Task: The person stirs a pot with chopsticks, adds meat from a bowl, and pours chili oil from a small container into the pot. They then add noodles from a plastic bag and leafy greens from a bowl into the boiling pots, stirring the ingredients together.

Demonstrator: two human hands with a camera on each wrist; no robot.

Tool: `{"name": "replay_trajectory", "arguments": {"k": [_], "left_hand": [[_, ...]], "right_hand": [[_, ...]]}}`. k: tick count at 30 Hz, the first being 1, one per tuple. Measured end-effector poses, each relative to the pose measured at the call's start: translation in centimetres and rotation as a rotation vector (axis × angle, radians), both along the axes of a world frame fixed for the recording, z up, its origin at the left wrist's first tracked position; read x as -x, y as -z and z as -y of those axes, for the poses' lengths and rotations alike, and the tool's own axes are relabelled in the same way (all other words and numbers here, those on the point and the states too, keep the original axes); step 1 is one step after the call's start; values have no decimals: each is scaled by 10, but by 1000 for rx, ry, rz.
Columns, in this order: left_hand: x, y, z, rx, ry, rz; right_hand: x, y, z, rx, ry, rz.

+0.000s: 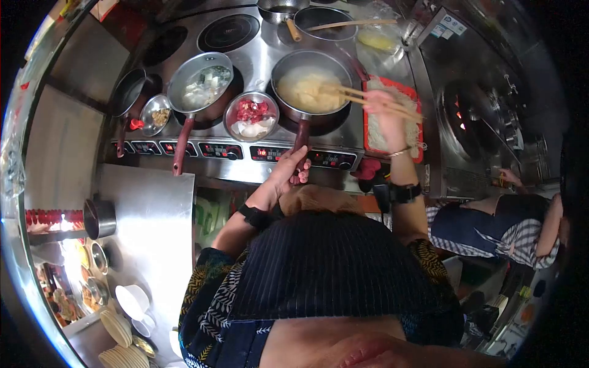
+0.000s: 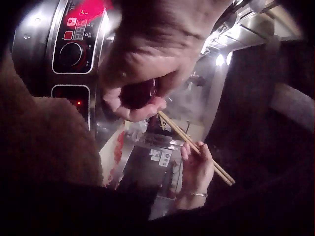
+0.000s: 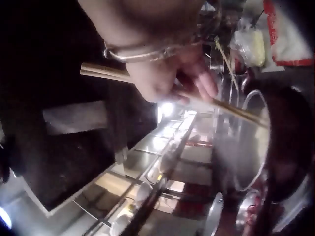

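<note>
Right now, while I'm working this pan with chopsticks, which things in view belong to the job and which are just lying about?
In the job:
- left hand, gripping the handle
- right hand, holding the chopsticks
- pan
- pale food inside it

Apparently just lying about:
- white bowl
- dark pot on the side counter

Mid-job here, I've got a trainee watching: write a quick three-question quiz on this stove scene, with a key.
1. What does the right grip hold?
A) a ladle
B) chopsticks
C) a knife

2. True or false: the left grip is holding the rim of a metal bowl.

3. In the head view, what colour is the tray of pale strands?

Key:
1. B.
2. False; it is curled round the handle of the pan that the chopsticks reach into.
3. Red.
</note>
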State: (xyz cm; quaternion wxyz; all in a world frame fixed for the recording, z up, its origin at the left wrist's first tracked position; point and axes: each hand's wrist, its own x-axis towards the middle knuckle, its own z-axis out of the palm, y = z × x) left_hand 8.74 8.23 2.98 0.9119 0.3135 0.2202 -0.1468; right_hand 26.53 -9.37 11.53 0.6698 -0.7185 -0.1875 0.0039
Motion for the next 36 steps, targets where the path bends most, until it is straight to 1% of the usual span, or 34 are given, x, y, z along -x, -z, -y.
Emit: {"name": "replay_trajectory", "arguments": {"k": [2,3,4,6,7,8,10,11,13,14,16,17,19,20,22,26,28,32,34,35,36], "left_hand": [[-2,2,-1,6,0,8],[-2,1,-1,-9,-8,3],[-1,1,0,-21,-16,-7],[0,-1,-1,-18,-10,-6],[0,-2,-1,-22,-11,-4],[0,-3,0,-26,-14,-2],[0,-7,1,-38,-23,-13],[0,-8,2,-52,-35,-21],[0,-6,0,-49,-20,-12],[0,-5,-1,-45,-4,-4],[0,-6,0,-45,-4,-5],[0,-6,0,-42,-8,-6],[0,-6,0,-53,-5,-4],[0,-6,1,-58,-8,-4],[1,-7,1,-60,-10,-6],[1,-5,1,-51,-17,8],[1,-4,1,-53,-17,9],[0,-3,0,-48,-6,3],[0,-4,0,-45,-2,5],[0,-4,1,-42,-5,7],[0,-5,1,-41,1,7]], "right_hand": [[5,6,-6,80,-207,-70],[4,2,-2,52,-210,-144],[3,-4,5,55,-205,-146],[-1,-20,21,94,-90,-24],[-1,-26,27,67,-60,30],[2,-34,31,69,-57,29],[9,-51,36,114,-71,-162],[9,-45,35,113,-71,-163],[8,-14,29,14,-78,-280],[5,6,23,10,-75,-280],[-2,49,12,-248,2,-302],[-4,63,12,-253,6,-299],[-6,77,11,-487,171,-412],[-8,83,14,-488,172,-412],[-8,88,20,-692,295,-553],[-14,98,36,-772,303,-627],[-14,96,41,-856,307,-658],[-10,75,47,-906,307,-591],[-7,58,48,-849,248,-487],[-5,50,47,-851,255,-485],[-5,44,44,-797,258,-458]]}}
